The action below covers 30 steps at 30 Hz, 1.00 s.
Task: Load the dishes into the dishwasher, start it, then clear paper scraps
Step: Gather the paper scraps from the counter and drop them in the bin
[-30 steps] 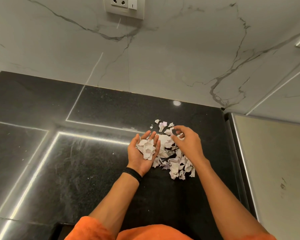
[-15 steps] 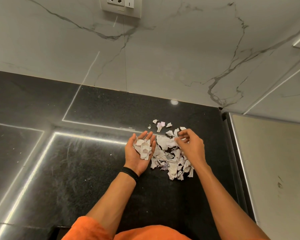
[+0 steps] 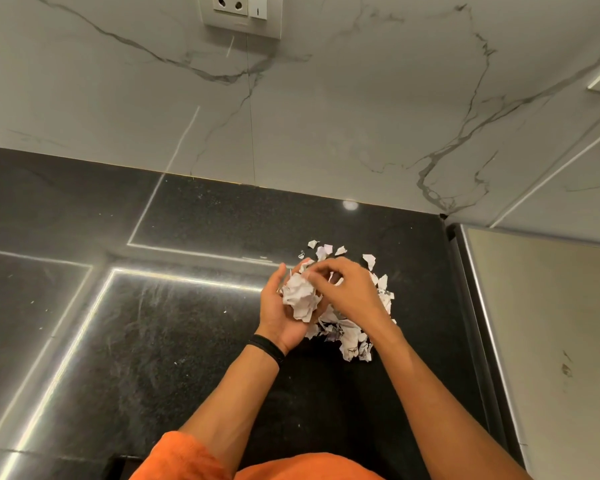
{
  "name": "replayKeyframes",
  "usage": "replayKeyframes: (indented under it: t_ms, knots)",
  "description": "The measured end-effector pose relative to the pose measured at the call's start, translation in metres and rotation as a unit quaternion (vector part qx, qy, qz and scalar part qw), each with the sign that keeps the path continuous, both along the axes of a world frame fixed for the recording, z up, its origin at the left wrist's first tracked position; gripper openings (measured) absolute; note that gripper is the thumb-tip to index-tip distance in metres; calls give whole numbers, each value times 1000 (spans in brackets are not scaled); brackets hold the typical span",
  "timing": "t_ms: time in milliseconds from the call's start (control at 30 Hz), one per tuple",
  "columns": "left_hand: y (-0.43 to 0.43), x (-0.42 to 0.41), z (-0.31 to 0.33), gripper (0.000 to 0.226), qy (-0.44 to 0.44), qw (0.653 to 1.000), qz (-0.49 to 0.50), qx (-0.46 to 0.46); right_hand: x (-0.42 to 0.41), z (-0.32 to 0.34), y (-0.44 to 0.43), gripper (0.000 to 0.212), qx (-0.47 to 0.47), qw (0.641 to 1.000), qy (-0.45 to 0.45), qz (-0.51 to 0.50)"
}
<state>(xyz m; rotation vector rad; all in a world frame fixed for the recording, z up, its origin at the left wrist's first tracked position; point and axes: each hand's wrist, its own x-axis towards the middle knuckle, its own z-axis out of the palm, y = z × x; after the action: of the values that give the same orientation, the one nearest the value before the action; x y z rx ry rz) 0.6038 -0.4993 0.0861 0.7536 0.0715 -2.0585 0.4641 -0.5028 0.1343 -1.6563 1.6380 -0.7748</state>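
Head camera, looking down at a kitchen counter: one orange sleeve (image 3: pixel 187 459) fills the bottom edge, and two bare forearms reach out over a black speckled countertop (image 3: pixel 153 341). One black wristband (image 3: pixel 265 348) circles the left wrist.

The left hand (image 3: pixel 278 320) lies palm up just above the stone, thumb raised and palm cupped round one crumpled wad of scraps (image 3: pixel 300 296) (its fingers are mostly hidden behind the paper and the other hand). The right hand (image 3: pixel 350 292) arches over it, fingers bent down, fingertips pinching at the top of the wad.

By the look of it, this is the task's last step, clearing the paper, with part of the litter gathered and most still on the counter. The next move likely calls for the right hand to release and return for another pinch while the left stays level and cupped so that nothing spills.

Under and just right of both hands lies one loose pile of scraps (image 3: pixel 354 337), its pieces too many and too overlapped to count. Beyond it, four separate bits (image 3: pixel 324 251) and a smaller fleck sit apart on the stone; these will probably need picking singly.

Right of the counter stands one steel-edged panel (image 3: pixel 534 341) (what it belongs to is unclear). Behind rises the veined marble wall (image 3: pixel 326 116), carrying one socket plate (image 3: pixel 243 15).
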Motion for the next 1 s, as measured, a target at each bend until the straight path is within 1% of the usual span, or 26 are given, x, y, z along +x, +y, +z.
replayKeyframes:
  t_ms: [67, 133, 167, 200, 233, 300, 333, 367, 467, 600, 767, 867, 900, 1000]
  knots:
    - [0, 4, 1, 51, 26, 999, 23, 12, -6, 0, -7, 19, -10, 996, -57, -66]
    - [0, 7, 2, 51, 46, 998, 43, 19, -18, -5, -16, 17, -17, 992, -42, -115]
    - [0, 9, 2, 51, 49, 997, 52, 21, -24, -8, -19, 14, -6, 994, -15, -112]
    - [0, 11, 1, 50, 50, 997, 60, 23, -30, -13, -22, 14, 16, 996, 24, -89]
    - [-1, 12, 0, 50, 51, 996, 68, 25, -33, -19, -23, 20, 43, 994, 83, -47]
    - [-1, 14, -3, 52, 45, 995, 83, 32, -34, -33, -22, 37, 67, 971, 224, 42]
    - [-1, 15, -5, 54, 40, 995, 88, 35, -33, -41, -21, 42, 61, 960, 266, 68]
    - [-1, 16, -7, 55, 36, 995, 91, 37, -31, -48, -19, 43, 50, 956, 280, 76]
    - [-1, 17, -8, 55, 30, 994, 98, 38, -28, -54, -15, 35, 8, 961, 269, 60]
    - [-5, 16, -8, 54, 11, 994, 102, 40, -28, -51, -9, 9, -45, 958, 279, 38]
    - [-9, 14, -7, 52, -6, 993, 109, 46, -30, -47, -5, 12, -61, 969, 239, -19]
    - [-10, 12, -8, 52, -10, 993, 110, 47, -29, -48, -8, 29, -42, 957, 288, 7]
    - [-10, 12, -8, 52, -10, 993, 109, 49, -27, -49, -9, 31, -31, 952, 305, 18]
    - [-11, 11, -6, 51, -11, 993, 106, 50, -20, -50, -8, 14, -26, 949, 314, 28]
